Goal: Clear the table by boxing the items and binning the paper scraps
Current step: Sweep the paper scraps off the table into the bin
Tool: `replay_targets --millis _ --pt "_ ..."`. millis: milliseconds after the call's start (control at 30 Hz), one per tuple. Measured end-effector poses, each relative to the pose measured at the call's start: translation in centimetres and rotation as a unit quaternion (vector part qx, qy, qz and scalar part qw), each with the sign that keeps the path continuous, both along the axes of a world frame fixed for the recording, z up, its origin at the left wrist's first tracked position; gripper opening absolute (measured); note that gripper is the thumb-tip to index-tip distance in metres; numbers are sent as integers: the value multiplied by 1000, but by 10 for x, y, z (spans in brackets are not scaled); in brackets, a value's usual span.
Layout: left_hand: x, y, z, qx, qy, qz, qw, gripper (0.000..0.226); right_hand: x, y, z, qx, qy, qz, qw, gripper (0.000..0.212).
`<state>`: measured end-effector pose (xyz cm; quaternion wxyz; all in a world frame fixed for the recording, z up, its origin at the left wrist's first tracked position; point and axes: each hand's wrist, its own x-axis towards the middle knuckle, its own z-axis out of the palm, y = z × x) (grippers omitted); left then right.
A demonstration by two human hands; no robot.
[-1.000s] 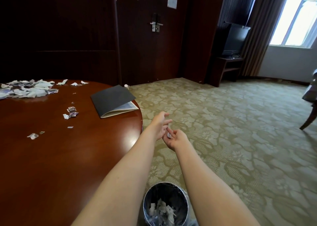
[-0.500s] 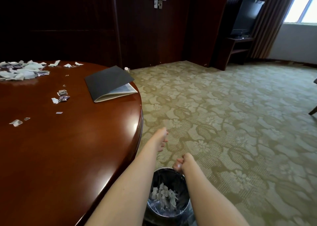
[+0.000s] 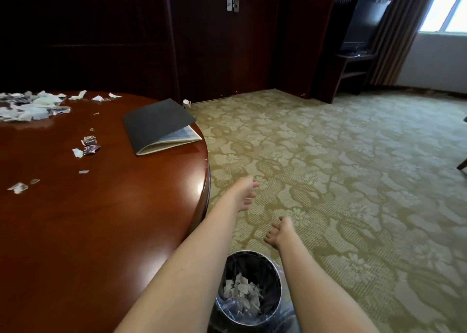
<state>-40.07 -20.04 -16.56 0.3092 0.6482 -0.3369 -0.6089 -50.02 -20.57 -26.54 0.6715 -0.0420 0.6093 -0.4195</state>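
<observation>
Head-worn, forward-down, close above bin

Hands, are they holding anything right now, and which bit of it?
Nothing is held. The left hand and the right hand both hang with loose, empty fingers past the bin.
</observation>
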Motion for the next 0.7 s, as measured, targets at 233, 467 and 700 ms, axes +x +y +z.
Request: replay_targets --millis 233,467,700 --pt "16 7 67 -92 23 -14 995 34 8 -1 58 -101 28 14 994 45" --pt "66 21 116 -156 12 57 986 39 42 -8 130 -183 53 59 980 35" --pt "140 47 130 -217 -68 165 960 37 104 8 192 -278 93 126 948 19"
